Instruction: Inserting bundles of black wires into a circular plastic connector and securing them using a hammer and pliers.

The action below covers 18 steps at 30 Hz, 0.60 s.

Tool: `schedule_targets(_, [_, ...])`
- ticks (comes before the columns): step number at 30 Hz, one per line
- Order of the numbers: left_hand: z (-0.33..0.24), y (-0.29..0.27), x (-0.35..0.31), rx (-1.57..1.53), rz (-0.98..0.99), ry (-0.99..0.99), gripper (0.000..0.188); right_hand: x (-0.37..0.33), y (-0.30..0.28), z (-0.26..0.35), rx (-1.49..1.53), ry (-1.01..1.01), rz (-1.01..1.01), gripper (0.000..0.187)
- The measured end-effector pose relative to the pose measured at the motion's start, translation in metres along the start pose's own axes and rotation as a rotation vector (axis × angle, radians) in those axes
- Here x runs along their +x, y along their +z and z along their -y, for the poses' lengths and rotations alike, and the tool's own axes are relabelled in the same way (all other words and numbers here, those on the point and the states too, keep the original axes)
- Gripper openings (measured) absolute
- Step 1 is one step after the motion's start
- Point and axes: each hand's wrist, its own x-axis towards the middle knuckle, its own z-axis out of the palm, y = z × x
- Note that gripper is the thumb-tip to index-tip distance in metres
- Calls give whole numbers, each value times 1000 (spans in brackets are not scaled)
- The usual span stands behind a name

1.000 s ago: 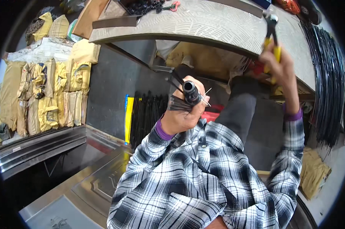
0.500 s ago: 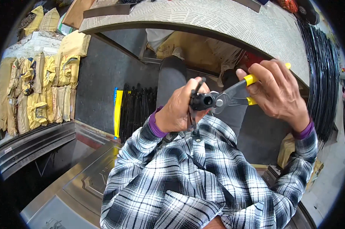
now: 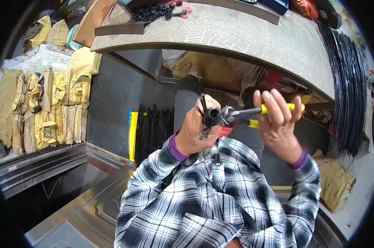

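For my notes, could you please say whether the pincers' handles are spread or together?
Spread: a gap shows between the upper yellow grip and the lower one.

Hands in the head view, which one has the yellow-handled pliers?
The right hand, on the right of the picture, holds the yellow-handled pliers; the left hand instead grips a black tubular part.

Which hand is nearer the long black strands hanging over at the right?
Right. The right hand, holding yellow-handled pliers, is left of the black strands; the left hand, holding a black tubular piece, is farther left.
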Motion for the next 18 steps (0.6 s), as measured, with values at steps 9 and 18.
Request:
schedule_targets(9, [-1,10,4,13,-29,-31,38,-30,9,19,62,158,-21,26])
schedule_targets(18, [-15,-19,21,-442,553,-285,65,2,-29,-69,1885,291,1486,27])
